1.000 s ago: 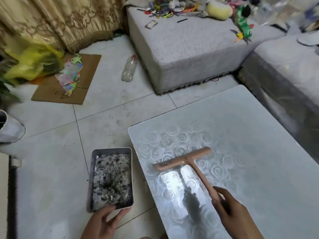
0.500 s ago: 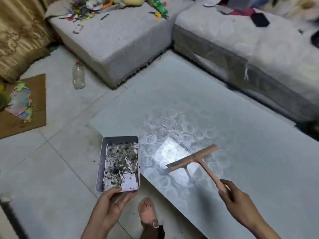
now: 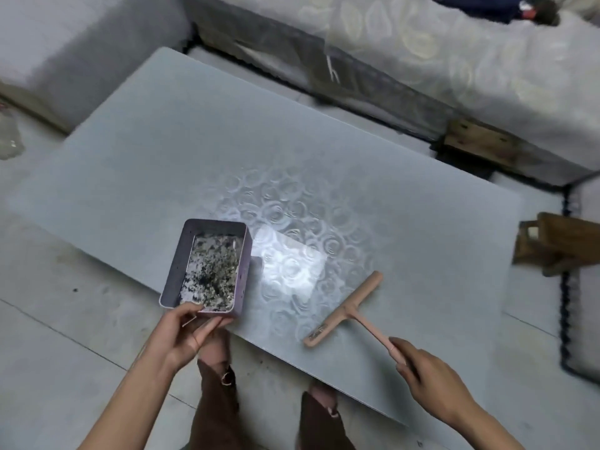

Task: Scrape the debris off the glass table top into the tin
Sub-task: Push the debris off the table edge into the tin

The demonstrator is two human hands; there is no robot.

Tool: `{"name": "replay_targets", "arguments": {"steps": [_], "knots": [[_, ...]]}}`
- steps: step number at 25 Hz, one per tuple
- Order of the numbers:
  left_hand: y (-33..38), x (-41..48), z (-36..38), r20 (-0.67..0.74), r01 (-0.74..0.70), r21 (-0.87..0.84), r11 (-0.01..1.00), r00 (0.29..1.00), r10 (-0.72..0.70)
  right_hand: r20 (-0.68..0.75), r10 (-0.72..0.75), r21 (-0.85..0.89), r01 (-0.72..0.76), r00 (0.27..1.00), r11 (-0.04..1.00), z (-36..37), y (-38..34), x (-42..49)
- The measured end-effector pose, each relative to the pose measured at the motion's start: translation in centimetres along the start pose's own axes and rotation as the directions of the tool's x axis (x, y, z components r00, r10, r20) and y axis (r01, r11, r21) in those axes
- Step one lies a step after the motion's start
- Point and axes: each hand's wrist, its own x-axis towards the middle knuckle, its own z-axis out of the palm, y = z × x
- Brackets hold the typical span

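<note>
Head cam: L hand (image 3: 181, 332) pinches near rim of tin (image 3: 176, 264), held tilted at near edge of glass table top (image 3: 194, 151), debris (image 3: 211, 271) inside. R hand (image 3: 428, 381) curled round scraper (image 3: 344, 311) handle, blade on or just above glass. Best: tin lip snug to edge, blade flat, steady pull toward tin.

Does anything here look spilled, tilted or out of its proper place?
The tin, held by the left hand at the near edge of the glass table top, is tilted, not level; its debris is inside. A few dark specks lie on the floor beside that edge, perhaps spilled debris.
</note>
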Motion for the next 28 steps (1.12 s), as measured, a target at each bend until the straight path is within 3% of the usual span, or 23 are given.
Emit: {"name": "replay_targets", "arguments": {"steps": [4,7,10,13,15,20,25,28], "knots": [[-5.0,0.8,4.3,-0.013,0.048,0.129,0.99,0.999,-0.047,0.022,0.057,0.002,-0.057,0.998,0.998,0.8,8.1,-4.0],[-8.4,1.1,7.2,-0.034,0.086,0.213,0.973,0.996,-0.08,-0.042,0.11,0.033,-0.109,0.993,0.994,1.5,14.0,-8.1],[-10.8,2.3,9.4,-0.034,0.103,0.29,0.951,0.995,-0.097,-0.032,0.182,-0.087,-0.184,0.983,0.979,2.6,18.9,-11.4],[-11.6,2.5,10.3,-0.012,0.086,0.353,0.932,0.996,-0.087,0.082,0.159,-0.252,-0.134,0.984,0.958,4.0,18.0,-10.6],[-12.3,3.4,10.9,0.006,0.078,0.416,0.906,0.996,-0.089,0.08,0.089,-0.196,-0.072,0.993,0.978,5.2,15.1,-6.9],[-11.9,3.8,11.4,0.01,0.058,0.491,0.869,0.997,-0.072,-0.109,-0.043,-0.114,0.031,0.993,0.993,4.3,7.1,2.2],[-11.0,3.4,11.4,-0.023,0.06,0.529,0.846,0.998,-0.057,-0.011,0.223,-0.222,-0.22,0.975,0.95,2.3,13.9,-5.5],[-10.7,3.5,11.0,-0.031,0.052,0.56,0.827,0.999,-0.042,0.001,0.255,-0.292,-0.244,0.967,0.925,2.0,13.3,-5.1]]}}
